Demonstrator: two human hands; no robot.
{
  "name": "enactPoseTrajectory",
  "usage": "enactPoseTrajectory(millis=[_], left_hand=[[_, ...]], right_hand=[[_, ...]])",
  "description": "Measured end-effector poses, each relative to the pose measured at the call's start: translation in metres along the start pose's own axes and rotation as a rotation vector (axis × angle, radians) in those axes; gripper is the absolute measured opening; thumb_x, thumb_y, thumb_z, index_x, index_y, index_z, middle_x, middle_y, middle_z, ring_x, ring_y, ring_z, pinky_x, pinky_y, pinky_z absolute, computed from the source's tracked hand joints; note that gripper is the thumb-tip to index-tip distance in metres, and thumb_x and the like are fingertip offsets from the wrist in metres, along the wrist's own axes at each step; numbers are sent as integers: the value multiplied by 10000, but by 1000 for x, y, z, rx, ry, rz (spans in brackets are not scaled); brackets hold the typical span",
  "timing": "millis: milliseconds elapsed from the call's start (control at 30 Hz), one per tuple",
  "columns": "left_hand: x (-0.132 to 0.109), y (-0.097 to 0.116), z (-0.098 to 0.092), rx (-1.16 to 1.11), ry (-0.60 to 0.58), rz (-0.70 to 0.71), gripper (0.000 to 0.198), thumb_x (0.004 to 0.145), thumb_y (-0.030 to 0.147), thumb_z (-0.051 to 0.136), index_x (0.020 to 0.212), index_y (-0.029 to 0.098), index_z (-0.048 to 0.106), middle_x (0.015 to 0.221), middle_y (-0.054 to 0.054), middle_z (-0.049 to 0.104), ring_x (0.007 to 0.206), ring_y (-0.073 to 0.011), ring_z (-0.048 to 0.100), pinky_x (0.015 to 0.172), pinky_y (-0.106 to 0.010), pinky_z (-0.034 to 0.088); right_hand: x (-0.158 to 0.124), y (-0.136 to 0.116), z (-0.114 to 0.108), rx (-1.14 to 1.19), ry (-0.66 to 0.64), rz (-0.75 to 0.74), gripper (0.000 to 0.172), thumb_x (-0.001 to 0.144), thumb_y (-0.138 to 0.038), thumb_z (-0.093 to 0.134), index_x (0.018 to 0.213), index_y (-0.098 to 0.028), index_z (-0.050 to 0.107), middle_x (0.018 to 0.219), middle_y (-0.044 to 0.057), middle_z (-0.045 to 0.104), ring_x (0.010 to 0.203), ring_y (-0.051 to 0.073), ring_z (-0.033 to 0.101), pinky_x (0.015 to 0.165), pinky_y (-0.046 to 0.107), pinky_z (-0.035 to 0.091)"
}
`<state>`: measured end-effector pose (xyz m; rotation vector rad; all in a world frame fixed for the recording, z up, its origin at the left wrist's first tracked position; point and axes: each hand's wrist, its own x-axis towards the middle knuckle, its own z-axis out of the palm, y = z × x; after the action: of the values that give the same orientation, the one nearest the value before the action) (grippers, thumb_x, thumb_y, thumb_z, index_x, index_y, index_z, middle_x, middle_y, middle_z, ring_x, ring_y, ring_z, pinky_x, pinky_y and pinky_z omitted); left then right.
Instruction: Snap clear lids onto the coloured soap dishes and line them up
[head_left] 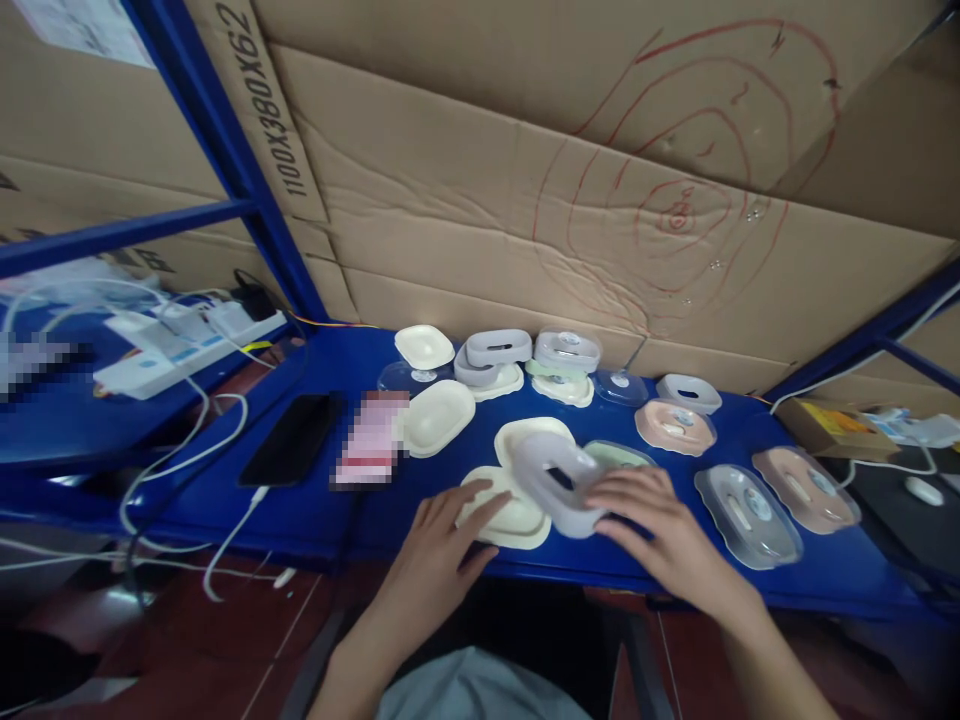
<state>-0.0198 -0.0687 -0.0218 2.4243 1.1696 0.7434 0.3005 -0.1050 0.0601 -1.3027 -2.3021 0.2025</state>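
Note:
My left hand (442,545) lies with fingers stretched onto a cream oval tray (517,520) at the front edge of the blue shelf (315,500). My right hand (660,530) grips the right end of a grey translucent oval lid (551,470), which is tilted over the cream tray. A second cream tray (529,435) and a pale green one (619,455) lie just behind the lid.
More oval trays and lids lie along the shelf: cream (439,415), pink (675,425), clear grey (746,515), pink (806,485). A black phone (292,437) with a white cable lies left. A power strip (187,345) and cardboard wall (600,180) stand behind.

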Motion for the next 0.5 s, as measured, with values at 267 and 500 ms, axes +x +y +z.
enactPoseTrajectory(millis=[267,500], left_hand=[[-4,-18,-3,-196,13,-155,899,915,160,739,1633,477,300,1650,-23,439,1497,-274,499,1212,-474,479],[-5,-18,-3,-218,25,-184,917,901,184,778,1629,490,313,1664,-28,411,1498,-292,497,1217,-510,474]], right_hand=[[-5,-13,59,124,-66,-45,320,1039,-309,634,1351,-239,635,1413,105,659,1426,238,552,1183,424,512],[5,-11,71,-16,-59,-131,377,1065,-266,567,1439,-258,618,1363,124,662,1425,259,556,1162,451,538]])
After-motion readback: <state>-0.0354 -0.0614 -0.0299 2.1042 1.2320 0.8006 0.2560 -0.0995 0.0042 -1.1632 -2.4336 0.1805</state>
